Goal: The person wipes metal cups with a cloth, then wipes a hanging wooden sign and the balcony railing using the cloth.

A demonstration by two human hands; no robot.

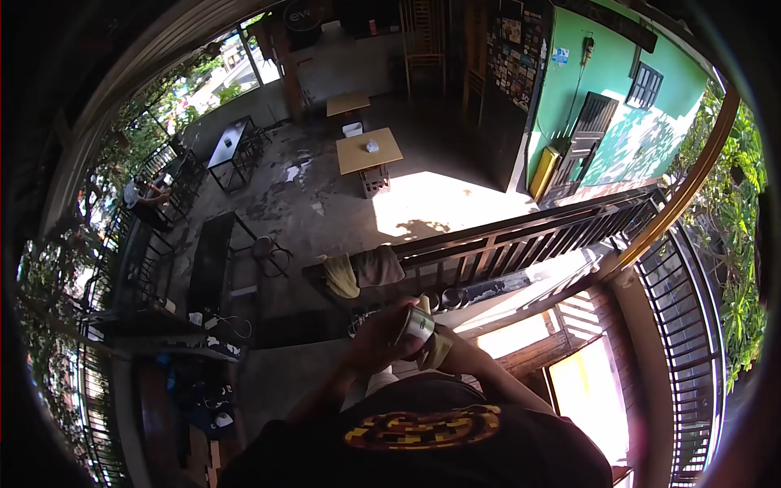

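In front of my chest, my left hand (386,335) is wrapped round a silver-white cylindrical cup (419,327) with a small green mark on its side. The cup is tilted. My right hand (449,351) is at the cup's right side with a yellow-green cloth (437,353) in it, and part of the cloth rises behind the cup. The right fingers are mostly hidden by the cloth and the cup. Just beyond my hands, a yellow-green cloth (342,276) and a grey-brown cloth (381,267) hang over the railing.
A dark metal railing (521,236) runs ahead to the right. Several dark round pots (454,298) stand below it. Farther off are wooden-topped tables (358,154), a black table (213,264) and a stool (267,250). A person (148,199) sits at far left.
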